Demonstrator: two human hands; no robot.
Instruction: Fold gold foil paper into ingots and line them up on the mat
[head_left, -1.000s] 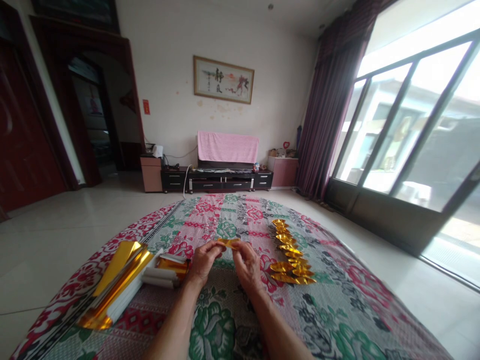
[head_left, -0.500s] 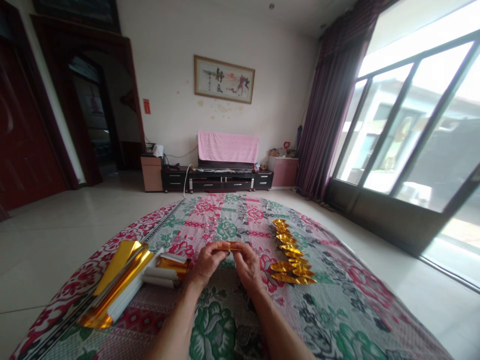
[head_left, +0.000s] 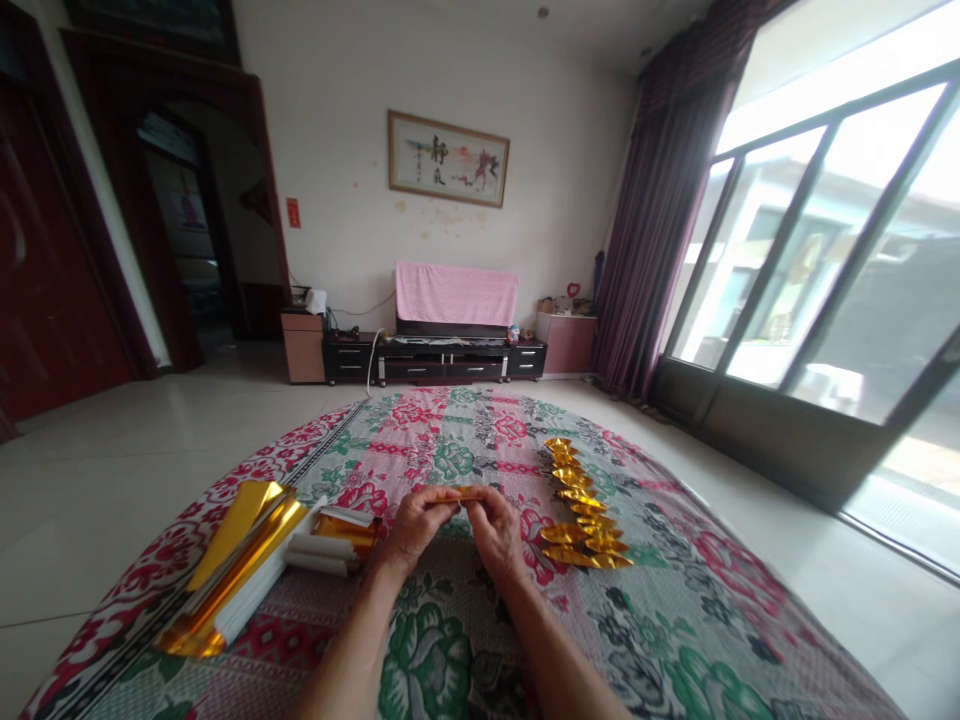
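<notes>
In the head view, the left hand (head_left: 416, 522) and right hand (head_left: 495, 527) pinch a gold foil piece (head_left: 469, 492) between their fingertips, directly ahead of both thumbs. It should be nearly weightless, slick and easily creased, best held lightly by its ends. Beyond the hands, the framed picture (head_left: 448, 159) bears large characters, the upper seemingly 靜; the red slip's (head_left: 293, 213) writing is too small to read.
</notes>
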